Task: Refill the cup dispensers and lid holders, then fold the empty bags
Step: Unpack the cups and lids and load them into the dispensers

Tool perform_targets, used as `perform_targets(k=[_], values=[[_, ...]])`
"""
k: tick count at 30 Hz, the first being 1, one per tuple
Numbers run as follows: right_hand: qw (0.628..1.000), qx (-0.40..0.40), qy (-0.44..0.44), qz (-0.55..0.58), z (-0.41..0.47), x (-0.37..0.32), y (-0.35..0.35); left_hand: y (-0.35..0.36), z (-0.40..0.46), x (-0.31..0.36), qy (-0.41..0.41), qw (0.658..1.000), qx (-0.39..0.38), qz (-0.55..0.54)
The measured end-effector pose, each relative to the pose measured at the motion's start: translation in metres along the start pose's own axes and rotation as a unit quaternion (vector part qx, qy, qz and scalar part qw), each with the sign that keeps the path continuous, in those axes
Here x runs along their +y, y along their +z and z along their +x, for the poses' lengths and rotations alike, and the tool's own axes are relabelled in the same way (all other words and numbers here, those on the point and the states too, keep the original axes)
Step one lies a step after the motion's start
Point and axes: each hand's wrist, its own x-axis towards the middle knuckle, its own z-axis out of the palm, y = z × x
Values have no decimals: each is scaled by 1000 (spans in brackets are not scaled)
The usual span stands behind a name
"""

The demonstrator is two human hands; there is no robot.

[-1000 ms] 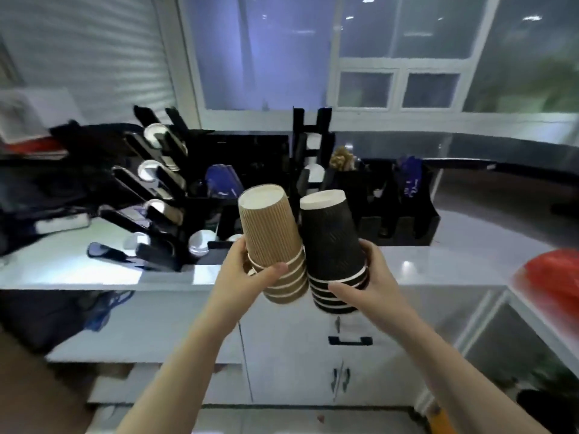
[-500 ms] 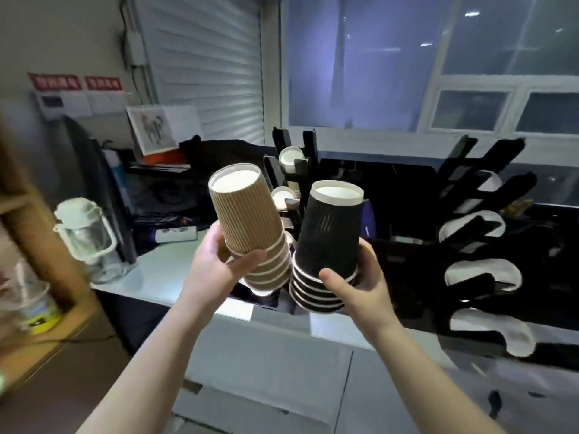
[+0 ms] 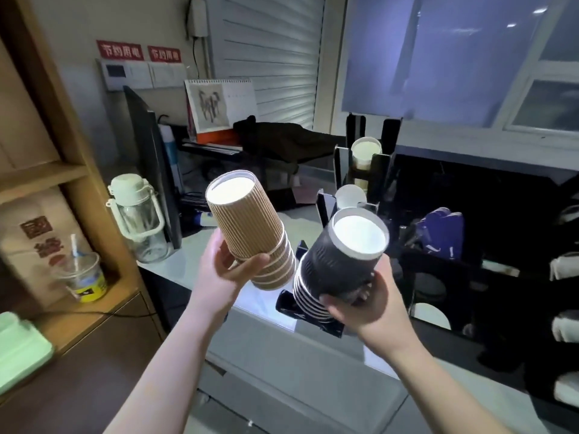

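fingers (image 3: 250, 267) of the left hand (image 3: 219, 277) curl round a nested stack of brown ribbed cups (image 3: 250, 236), thumb across the near side, the stack held upside down with its white base tilted up and to the left. the right hand (image 3: 372, 303) holds a stack of black cups (image 3: 341, 261) the same way, its fingers wrapped round the lower rims, base tipped toward the camera. the two stacks sit side by side in the air, just apart, above the front edge of the pale bench (image 3: 200, 242).

behind and to the right stands the black cup dispenser (image 3: 379, 164), with white cups (image 3: 365, 151) showing between its upright channels. dark lid holders (image 3: 560, 270) lie further right, partly blurred.

likely risks, judged from this pose: each stack is held near its open end only, so the outer cups could slide off the nest if a grip loosens or the tilt grows. with both hands full, neither can steady the dispenser, and a stack fed in at an angle could jam against a channel wall or knock the white cups.

a glass jar (image 3: 138, 223) with a pale lid stands at the left of the bench, near a dark monitor (image 3: 153, 158), close enough for a swinging elbow to catch.
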Motion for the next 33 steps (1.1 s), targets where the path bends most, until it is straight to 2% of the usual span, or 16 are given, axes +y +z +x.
perform_targets(k=[2,5,11,16,21,24,26,28,30,33], values=[[996,6,13,-91,-2,-1,9,-5,5,-11,-10,1000,1,-14],[971,47,12,-235,-3,2,22,-14,17,-23,-26,999,-27,-18],[931,99,50,-349,-4,21,44,-35,37,-31,-42,995,-88,-13],[908,162,101,-373,-2,22,57,-42,46,-35,-23,993,-112,-28],[885,119,178,-414,-8,22,63,-49,59,-35,1,988,-143,-65],[896,104,185,-390,-10,12,61,-50,65,-31,6,983,-166,-76],[919,101,154,-349,-10,4,63,-48,69,-30,7,981,-176,-82],[927,104,115,-342,-8,1,65,-45,71,-30,11,979,-183,-90],[905,87,100,-404,-6,2,66,-43,73,-30,7,977,-191,-97],[860,68,122,-491,-3,6,63,-39,74,-29,18,974,-202,-101]])
